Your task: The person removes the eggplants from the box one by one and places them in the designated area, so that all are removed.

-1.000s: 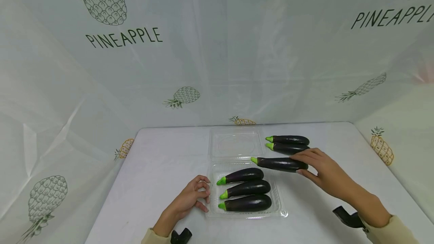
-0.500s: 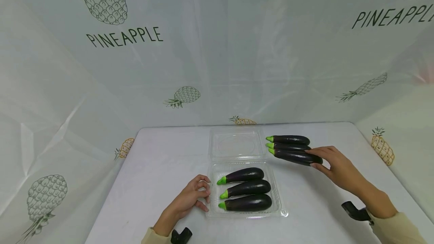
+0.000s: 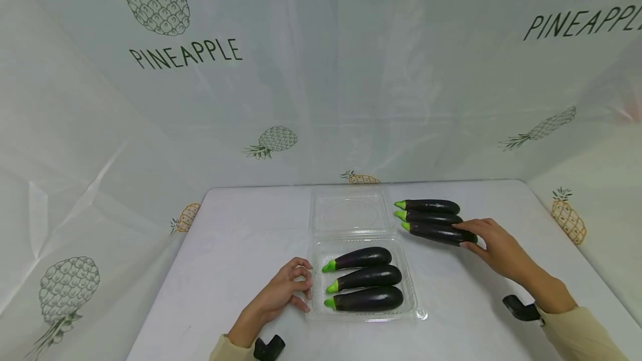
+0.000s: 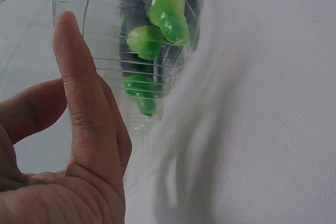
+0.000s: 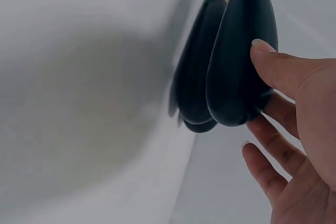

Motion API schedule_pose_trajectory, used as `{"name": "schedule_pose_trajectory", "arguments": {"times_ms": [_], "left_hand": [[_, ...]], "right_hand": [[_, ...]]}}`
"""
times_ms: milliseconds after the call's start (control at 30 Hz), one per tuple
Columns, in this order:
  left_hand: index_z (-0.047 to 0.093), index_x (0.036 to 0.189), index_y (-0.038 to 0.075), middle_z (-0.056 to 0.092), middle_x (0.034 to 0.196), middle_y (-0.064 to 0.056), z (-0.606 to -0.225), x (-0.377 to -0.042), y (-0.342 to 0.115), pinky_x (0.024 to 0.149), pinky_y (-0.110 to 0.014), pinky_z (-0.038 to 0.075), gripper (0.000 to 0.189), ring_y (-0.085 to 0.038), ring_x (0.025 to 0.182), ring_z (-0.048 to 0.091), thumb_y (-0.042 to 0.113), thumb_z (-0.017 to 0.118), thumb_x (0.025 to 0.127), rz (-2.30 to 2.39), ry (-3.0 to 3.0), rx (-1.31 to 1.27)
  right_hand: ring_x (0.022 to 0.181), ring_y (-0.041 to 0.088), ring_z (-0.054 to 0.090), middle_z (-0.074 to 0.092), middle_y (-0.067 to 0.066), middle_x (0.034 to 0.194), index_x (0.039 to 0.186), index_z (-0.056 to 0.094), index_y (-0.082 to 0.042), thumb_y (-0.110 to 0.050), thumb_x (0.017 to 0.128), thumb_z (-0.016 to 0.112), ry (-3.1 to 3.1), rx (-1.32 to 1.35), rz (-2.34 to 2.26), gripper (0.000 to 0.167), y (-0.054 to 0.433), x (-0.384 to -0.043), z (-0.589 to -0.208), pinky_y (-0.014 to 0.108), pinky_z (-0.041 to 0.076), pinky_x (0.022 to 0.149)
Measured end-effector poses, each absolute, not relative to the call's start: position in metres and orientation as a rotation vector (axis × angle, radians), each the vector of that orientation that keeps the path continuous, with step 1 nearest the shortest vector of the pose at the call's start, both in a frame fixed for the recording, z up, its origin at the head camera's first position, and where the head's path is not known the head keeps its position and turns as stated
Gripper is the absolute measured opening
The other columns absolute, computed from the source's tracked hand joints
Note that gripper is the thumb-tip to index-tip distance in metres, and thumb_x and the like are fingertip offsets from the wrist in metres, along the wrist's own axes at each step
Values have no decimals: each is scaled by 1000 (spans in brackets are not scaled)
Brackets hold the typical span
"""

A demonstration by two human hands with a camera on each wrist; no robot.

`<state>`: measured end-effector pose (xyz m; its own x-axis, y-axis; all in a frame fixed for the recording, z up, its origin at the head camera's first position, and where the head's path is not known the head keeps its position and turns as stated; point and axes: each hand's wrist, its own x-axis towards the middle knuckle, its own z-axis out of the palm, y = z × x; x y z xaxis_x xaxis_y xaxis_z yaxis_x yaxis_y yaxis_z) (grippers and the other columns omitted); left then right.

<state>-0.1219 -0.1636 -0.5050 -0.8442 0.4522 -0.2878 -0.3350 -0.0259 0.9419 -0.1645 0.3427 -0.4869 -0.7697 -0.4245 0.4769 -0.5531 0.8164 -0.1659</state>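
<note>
Held eggplant (image 3: pixel 438 233) pinched at blunt end by right hand (image 3: pixel 494 245), the nearer — stem aimed past nine o'clock | eggplant pair (image 3: pixel 431 218) beside it at eleven | tray (image 3: pixel 403 256) at eight — left hand (image 3: pixel 287 289) unclenched there

Soft, diffuse light with blurry shadows

A white-covered table (image 3: pixel 241 227) stands in what looks like a makeshift recording booth, walled by pale sheeting (image 3: pixel 321 88) that rises behind its far edge and along both sides. Line-drawn pineapples (image 3: pixel 278 138) and the word "PINEAPPLE" (image 3: pixel 185 53) (printed more than once) decorate the sheeting. Black devices (image 3: pixel 269 348) at both wrists point to a filming setup; whether a home, lab or studio lies beyond cannot be told.
</note>
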Motion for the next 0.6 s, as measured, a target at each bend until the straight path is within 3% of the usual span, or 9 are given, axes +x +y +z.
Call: {"name": "schedule_pose_trajectory", "arguments": {"times_ms": [600], "left_hand": [[41,130,-2,54,95,-2,-507,-123,-163,55,-30,62,35,-16,76,60,-2,59,100,1921,1730,115]], "right_hand": [[99,39,66,73,16,109,116,75,-1,0,70,94,-2591,771,311,50,338,-180,-509,58,60,80]]}}
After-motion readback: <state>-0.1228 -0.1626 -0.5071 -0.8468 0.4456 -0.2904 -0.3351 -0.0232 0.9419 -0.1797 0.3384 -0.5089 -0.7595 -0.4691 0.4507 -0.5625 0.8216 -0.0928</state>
